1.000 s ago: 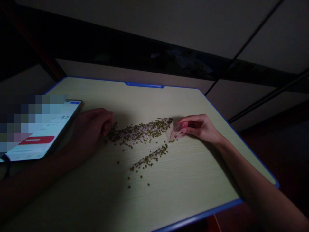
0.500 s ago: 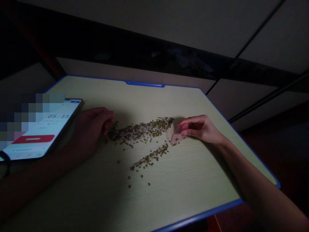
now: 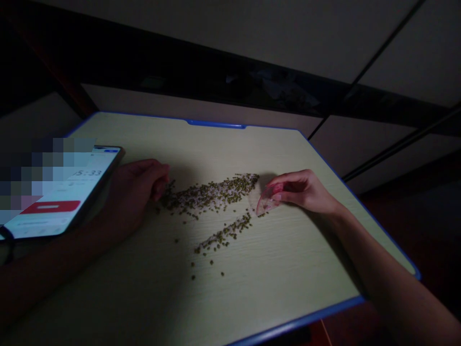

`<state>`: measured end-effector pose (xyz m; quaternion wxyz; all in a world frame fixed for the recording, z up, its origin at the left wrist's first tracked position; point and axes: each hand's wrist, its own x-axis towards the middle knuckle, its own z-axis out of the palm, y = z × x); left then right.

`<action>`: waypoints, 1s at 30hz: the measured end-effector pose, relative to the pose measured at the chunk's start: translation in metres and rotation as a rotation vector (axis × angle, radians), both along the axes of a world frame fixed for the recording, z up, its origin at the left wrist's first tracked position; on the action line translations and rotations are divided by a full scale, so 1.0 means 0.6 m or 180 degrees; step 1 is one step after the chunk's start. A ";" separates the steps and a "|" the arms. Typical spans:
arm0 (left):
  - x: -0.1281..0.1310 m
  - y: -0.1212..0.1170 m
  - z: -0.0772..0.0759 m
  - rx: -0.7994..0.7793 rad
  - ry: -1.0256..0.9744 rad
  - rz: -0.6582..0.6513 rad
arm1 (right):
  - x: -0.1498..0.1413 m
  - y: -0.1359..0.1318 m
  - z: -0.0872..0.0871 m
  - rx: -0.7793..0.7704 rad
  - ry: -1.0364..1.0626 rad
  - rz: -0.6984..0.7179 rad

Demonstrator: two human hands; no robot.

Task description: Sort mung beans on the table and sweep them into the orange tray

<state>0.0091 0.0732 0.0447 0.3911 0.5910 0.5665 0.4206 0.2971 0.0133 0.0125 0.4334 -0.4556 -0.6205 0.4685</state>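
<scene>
A long pile of small green beans mixed with white grains (image 3: 216,192) lies across the table. Nearer to me is a thinner line of the same mix (image 3: 225,234), with a few stray beans below it. My right hand (image 3: 300,192) pinches a clear, pink-tinted plastic piece with a curved edge (image 3: 264,203) between thumb and fingers. This piece stands tilted on the tabletop near the right ends of both rows. At the left end of the long pile rests my left hand (image 3: 139,185), its fingers curled closed; whatever they may hold is hidden.
The pale wood-look table (image 3: 288,283) has a blue rim and a blue handle (image 3: 216,124) at the far edge. A lit phone or tablet (image 3: 54,206) lies left, beside my left forearm, partly blurred out. Pale cabinet panels (image 3: 389,144) stand behind the table.
My right hand has shifted very slightly to the right with the plastic piece. My left hand and the beans look the same.
</scene>
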 end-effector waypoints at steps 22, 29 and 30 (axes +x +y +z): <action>-0.001 0.000 -0.003 -0.0175 -0.0176 0.0130 | 0.000 0.002 -0.005 0.0069 -0.0063 0.0035; -0.005 0.001 -0.009 -0.0137 -0.0232 0.0047 | -0.008 -0.002 -0.003 -0.0087 -0.0010 0.0084; -0.005 0.000 -0.008 -0.0152 -0.0192 0.0070 | -0.009 -0.001 -0.004 -0.0102 -0.0009 0.0057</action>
